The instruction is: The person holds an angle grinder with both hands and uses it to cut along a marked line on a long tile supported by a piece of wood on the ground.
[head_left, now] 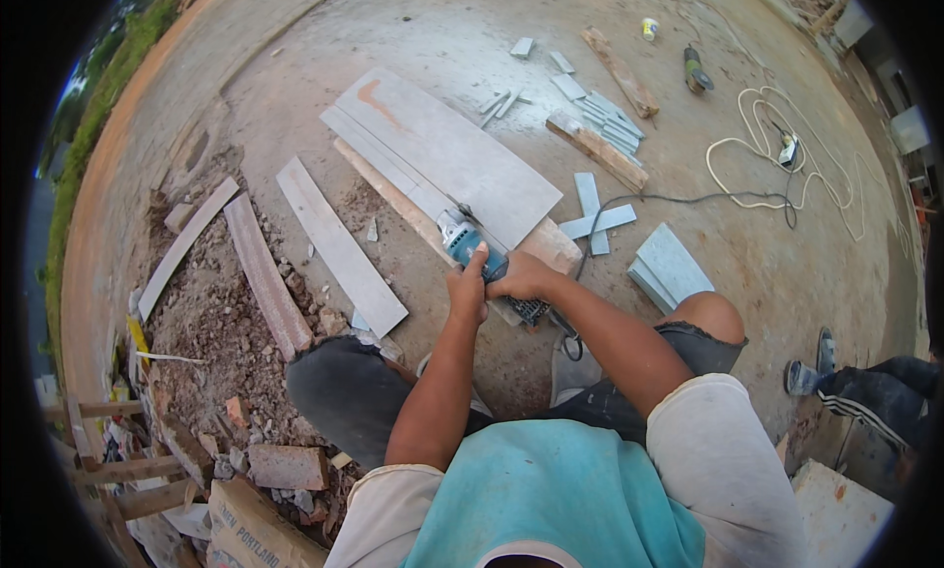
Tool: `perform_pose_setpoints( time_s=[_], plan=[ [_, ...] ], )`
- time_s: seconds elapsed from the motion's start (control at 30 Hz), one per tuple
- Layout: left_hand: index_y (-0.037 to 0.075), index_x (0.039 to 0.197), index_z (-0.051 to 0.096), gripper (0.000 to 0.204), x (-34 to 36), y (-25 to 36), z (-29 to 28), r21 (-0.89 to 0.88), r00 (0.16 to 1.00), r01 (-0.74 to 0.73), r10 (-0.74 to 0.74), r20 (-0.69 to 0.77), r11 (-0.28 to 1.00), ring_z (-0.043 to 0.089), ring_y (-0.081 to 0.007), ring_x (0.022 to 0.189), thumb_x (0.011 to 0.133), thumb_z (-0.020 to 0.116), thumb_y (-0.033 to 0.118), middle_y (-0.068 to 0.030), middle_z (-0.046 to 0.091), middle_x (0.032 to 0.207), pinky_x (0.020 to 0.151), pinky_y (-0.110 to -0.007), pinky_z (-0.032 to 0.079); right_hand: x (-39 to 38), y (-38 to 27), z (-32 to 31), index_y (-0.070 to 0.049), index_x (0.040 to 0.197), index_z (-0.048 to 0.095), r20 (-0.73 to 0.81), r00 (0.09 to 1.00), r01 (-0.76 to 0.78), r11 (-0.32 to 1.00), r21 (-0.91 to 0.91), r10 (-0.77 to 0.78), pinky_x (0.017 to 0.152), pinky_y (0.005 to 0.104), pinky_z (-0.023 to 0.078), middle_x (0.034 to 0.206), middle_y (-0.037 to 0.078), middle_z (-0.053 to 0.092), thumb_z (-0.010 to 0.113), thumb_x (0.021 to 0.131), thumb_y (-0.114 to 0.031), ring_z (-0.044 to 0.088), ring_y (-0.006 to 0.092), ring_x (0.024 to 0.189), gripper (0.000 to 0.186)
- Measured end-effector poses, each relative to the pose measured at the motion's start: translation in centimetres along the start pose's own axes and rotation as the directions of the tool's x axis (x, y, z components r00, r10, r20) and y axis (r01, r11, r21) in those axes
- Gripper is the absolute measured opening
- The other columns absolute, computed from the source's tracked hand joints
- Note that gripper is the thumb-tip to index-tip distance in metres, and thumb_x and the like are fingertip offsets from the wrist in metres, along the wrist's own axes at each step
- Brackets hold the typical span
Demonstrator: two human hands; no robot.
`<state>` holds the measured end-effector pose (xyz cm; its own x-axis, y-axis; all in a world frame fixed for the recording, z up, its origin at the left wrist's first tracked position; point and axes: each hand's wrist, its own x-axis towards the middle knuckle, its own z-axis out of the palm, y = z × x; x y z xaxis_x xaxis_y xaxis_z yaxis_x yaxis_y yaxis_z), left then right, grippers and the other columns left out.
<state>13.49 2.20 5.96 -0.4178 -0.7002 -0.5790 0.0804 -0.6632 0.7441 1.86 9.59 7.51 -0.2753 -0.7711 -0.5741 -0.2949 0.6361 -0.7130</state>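
Both of my hands are closed round a blue angle grinder (460,239). My left hand (467,291) wraps its body with the thumb laid along the top, and my right hand (521,276) grips the rear part. The grinder's head lies over the near edge of a large grey tile (452,155), by a straight line that runs lengthwise along a narrow strip of it. Under the tile, wooden boards (393,196) show at its left side and near end. A dark cord (644,203) trails off to the right from the grinder.
Long tile strips (339,243) lie left, beside rubble (216,283). Right are cut tile pieces (610,120), stacked tiles (674,266), timber blocks (595,153), a second grinder (696,71) and a coiled white cable (757,165). Another person's legs (870,386) show at far right; a paper sack (258,529) lies lower left.
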Motion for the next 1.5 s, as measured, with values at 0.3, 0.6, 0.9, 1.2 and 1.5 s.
perform_pose_setpoints(
  time_s=[0.3, 0.6, 0.9, 1.2, 1.5],
  plan=[
    [-0.012, 0.111, 0.056, 0.052, -0.2, -0.2, 0.0, 0.008, 1.0, -0.01, 0.01, 0.008, 1.0, 0.065, -0.021, 0.085, 0.086, 0.075, 0.029, -0.0139, 0.063, 0.1, 0.074, -0.034, 0.055, 0.2, 0.5, 0.1, 0.009, 0.092, 0.07, 0.033, 0.999, 0.007, 1.0, 0.0, -0.007, 0.077, 0.0356, 0.053, 0.093, 0.024, 0.07, 0.08, 0.054, -0.043, 0.069, 0.0327, 0.086, 0.065],
    [-0.013, 0.112, 0.055, 0.054, 0.1, -0.3, -0.4, 0.018, 1.0, 0.003, -0.003, 0.008, 1.0, 0.066, -0.0212, 0.085, 0.086, 0.074, 0.03, -0.0147, 0.064, 0.101, 0.075, -0.033, 0.054, 0.2, 0.3, 0.3, 0.008, 0.094, 0.07, 0.043, 0.999, -0.009, 1.0, 0.011, 0.009, 0.077, 0.0358, 0.053, 0.094, 0.024, 0.07, 0.08, 0.054, -0.043, 0.069, 0.0328, 0.087, 0.066],
    [-0.012, 0.112, 0.055, 0.052, 0.0, -0.2, -0.2, 0.018, 1.0, 0.009, -0.008, -0.019, 1.0, 0.066, -0.0216, 0.086, 0.086, 0.075, 0.028, -0.0146, 0.063, 0.102, 0.075, -0.034, 0.055, -0.6, -0.5, -0.2, 0.003, 0.094, 0.07, 0.054, 0.998, -0.013, 0.999, 0.035, 0.011, 0.074, 0.0335, 0.051, 0.09, 0.018, 0.07, 0.08, 0.058, -0.041, 0.067, 0.0268, 0.081, 0.058],
    [-0.01, 0.109, 0.056, 0.047, -1.2, -1.0, 0.2, -0.008, 1.0, 0.019, -0.019, 0.002, 1.0, 0.066, -0.0209, 0.084, 0.087, 0.073, 0.027, -0.0137, 0.063, 0.101, 0.071, -0.033, 0.056, -2.0, 0.2, -0.3, 0.002, 0.09, 0.072, 0.023, 0.999, 0.022, 0.999, 0.045, -0.023, 0.077, 0.0345, 0.052, 0.091, 0.019, 0.071, 0.081, 0.055, -0.042, 0.069, 0.0298, 0.085, 0.057],
    [-0.008, 0.111, 0.055, 0.044, -1.4, -1.2, 0.2, -0.016, 1.0, 0.019, -0.019, 0.015, 1.0, 0.068, -0.0223, 0.082, 0.088, 0.073, 0.025, -0.0129, 0.065, 0.098, 0.072, -0.035, 0.057, -2.4, 0.1, -0.6, 0.002, 0.089, 0.072, 0.052, 0.998, 0.021, 1.0, 0.021, -0.022, 0.075, 0.0355, 0.052, 0.089, 0.019, 0.071, 0.081, 0.055, -0.044, 0.069, 0.0307, 0.084, 0.057]
  ],
)
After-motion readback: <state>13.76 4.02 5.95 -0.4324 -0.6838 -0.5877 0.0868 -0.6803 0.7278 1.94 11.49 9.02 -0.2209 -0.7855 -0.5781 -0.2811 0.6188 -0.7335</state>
